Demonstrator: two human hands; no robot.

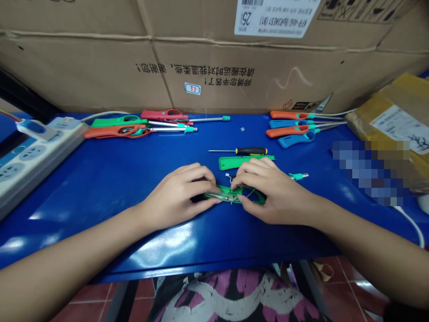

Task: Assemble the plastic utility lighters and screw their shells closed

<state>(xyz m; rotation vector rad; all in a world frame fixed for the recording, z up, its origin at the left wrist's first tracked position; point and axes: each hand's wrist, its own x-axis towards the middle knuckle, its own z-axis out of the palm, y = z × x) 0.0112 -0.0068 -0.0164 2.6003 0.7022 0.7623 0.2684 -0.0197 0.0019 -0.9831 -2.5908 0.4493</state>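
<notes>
An opened green lighter shell (pixel 224 189) lies low over the blue table between my hands, with a clear fuel tank (pixel 219 196) inside it. My left hand (pixel 182 193) pinches the shell's left end between thumb and fingers. Curled around the trigger-loop end is my right hand (pixel 273 190), its fingertips at the valve end of the tank. A small white-tipped part on a wire (pixel 228 175) shows by the right fingers. Just behind sits the loose green cover half (pixel 231 163), partly hidden by my right hand. A metal nozzle with a teal collar (pixel 297 176) sticks out beyond that hand.
A black-and-yellow screwdriver (pixel 251 151) lies behind the cover. Several long-nosed lighters form a left pile (pixel 117 131) and a right group (pixel 290 129). A cardboard box (pixel 100 71) walls the back. A power strip (pixel 33 154) stands left, a taped parcel (pixel 385 112) right.
</notes>
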